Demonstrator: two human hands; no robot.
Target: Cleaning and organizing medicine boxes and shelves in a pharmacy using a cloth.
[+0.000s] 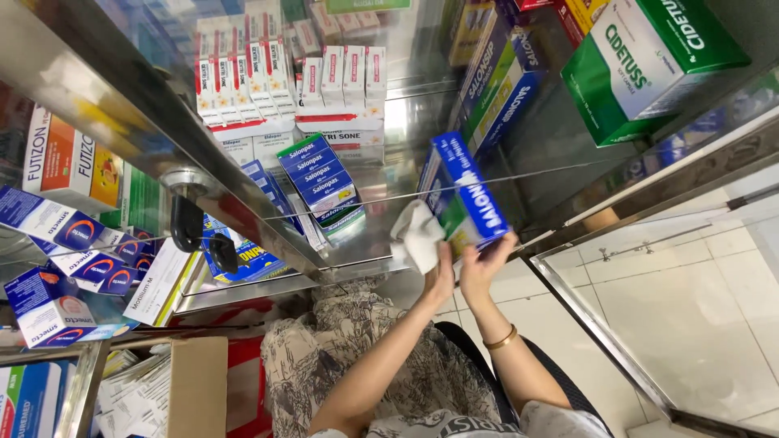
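Observation:
My left hand (439, 274) grips a crumpled white cloth (416, 234) and presses it against the side of a blue and green medicine box (466, 193). My right hand (484, 263), a gold bangle on its wrist, holds that box by its lower end, tilted, in front of the glass shelf (519, 174). More blue and green boxes (497, 89) of the same kind stand on the shelf just behind it.
A stack of small blue boxes (318, 174) lies left of the cloth, with red and white cartons (284, 77) behind. A metal cabinet frame (146, 122) crosses at left. A large green and white box (649, 61) is upper right. White floor tiles (690, 308) lie at right.

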